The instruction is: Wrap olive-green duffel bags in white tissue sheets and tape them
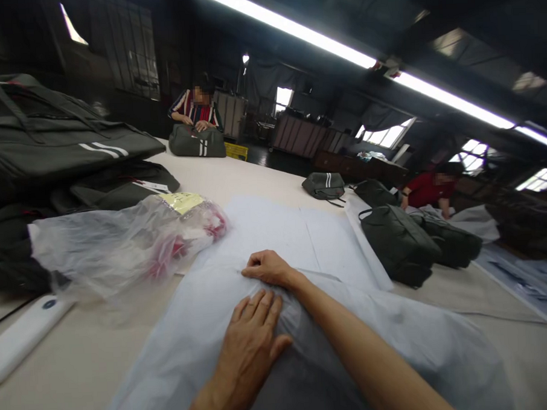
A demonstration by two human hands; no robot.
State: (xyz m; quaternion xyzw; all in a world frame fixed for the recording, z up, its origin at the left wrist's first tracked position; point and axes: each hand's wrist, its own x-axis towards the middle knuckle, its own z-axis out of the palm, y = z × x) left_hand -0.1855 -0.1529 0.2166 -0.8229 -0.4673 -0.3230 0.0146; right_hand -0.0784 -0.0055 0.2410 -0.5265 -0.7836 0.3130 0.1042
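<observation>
The pale bench [94,364] runs beneath and beyond my hands. A translucent plastic sheet [192,329] lies on it under them both. Left of them are piled dark bags [48,136], then, closer, a clear plastic bag [116,242] holding something red. My left hand [252,339] presses flat, fingers extended; my right hand [269,268], just ahead, is curled against the sheet, whether pinching it I can't tell.

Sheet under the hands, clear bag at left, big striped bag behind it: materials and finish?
Sheet: probably thin plastic film, pale, soft sheen, creases.
Clear bag: likely thinner plastic, glossy, crinkled; red shows through.
Big striped bag: dark matte fabric or coated cloth, can't tell which; soft straps, sagging panels.
</observation>
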